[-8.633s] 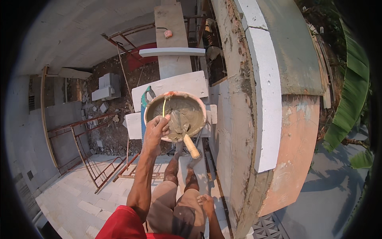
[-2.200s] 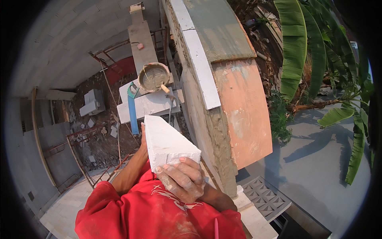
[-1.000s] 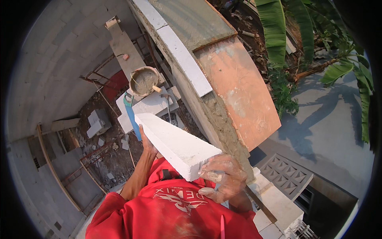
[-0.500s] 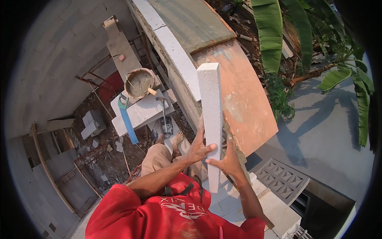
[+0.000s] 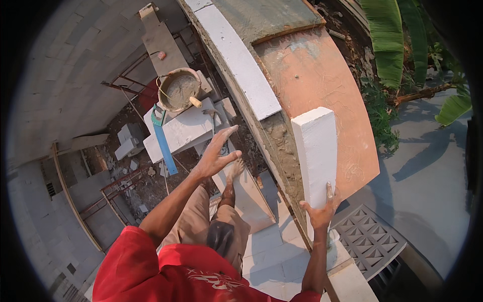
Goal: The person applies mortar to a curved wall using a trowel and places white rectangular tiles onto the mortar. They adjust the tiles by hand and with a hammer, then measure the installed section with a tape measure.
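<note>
the right hand (image 5: 320,210) has a full grip on the lower end of a white lightweight masonry block (image 5: 316,151), fingers and thumb wrapped round its bottom edge, and holds it upright over the top of the wall (image 5: 282,146), just past the end of the row of white blocks already laid (image 5: 236,60). the left hand (image 5: 217,153) holds nothing: its fingers are spread wide in the air, well apart from the block, above the person's bare foot (image 5: 232,170) on the scaffold board (image 5: 249,196).

below the lifted block the wall top carries a rough bed of grey mortar (image 5: 279,138), open and uncovered, starting at the end face of the last laid block. farther along the scaffold a pan of mortar (image 5: 179,89) with a trowel handle (image 5: 195,102) sticking out stands on a stack of white blocks (image 5: 181,132), with a blue handsaw (image 5: 163,143) lying across their near edge.

the step in hand looks like carrying a block to its place on the course. the next move probably calls for the free hand to come back to the block, for tipping it flat, and for lowering it onto the mortar tight against the last block.
</note>
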### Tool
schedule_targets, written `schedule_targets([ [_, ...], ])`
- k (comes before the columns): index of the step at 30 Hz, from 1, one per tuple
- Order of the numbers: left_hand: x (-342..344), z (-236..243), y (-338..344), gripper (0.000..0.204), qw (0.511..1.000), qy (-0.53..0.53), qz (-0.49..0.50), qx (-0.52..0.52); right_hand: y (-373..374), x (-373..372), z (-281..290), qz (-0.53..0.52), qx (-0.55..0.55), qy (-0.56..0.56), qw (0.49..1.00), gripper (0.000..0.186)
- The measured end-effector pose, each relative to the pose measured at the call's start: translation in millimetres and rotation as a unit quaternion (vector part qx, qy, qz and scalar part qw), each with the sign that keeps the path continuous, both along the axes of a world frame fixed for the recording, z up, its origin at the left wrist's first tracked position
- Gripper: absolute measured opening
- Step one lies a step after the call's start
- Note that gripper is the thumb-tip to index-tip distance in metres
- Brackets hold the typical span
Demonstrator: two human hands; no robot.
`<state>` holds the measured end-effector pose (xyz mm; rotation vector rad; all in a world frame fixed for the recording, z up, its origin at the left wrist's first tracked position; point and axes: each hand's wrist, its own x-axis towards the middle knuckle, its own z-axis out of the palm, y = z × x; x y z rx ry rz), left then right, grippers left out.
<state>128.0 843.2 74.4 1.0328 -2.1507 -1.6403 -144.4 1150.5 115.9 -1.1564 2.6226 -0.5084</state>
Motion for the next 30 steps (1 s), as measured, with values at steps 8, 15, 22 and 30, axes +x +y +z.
schedule_targets([
  [8, 34, -48, -16, 0.105, 0.973, 0.000, -0.006, 0.233, -5, 23, -15, 0.046, 0.057, -0.098, 0.992, 0.105],
  [15, 22, -70, 110, 0.112, 0.851, 0.188, 0.097, 0.480, -56, 117, -16, 0.140, 0.067, -0.358, 0.921, 0.108],
  [22, 94, -75, 75, 0.107, 0.765, 0.291, 0.402, 0.410, -170, 171, -66, 0.271, 0.033, -0.410, 0.870, 0.103],
  [30, 264, -106, -7, 0.103, 0.726, 0.367, 0.520, 0.260, -416, 202, -248, 0.175, 0.063, -0.361, 0.914, 0.072],
])
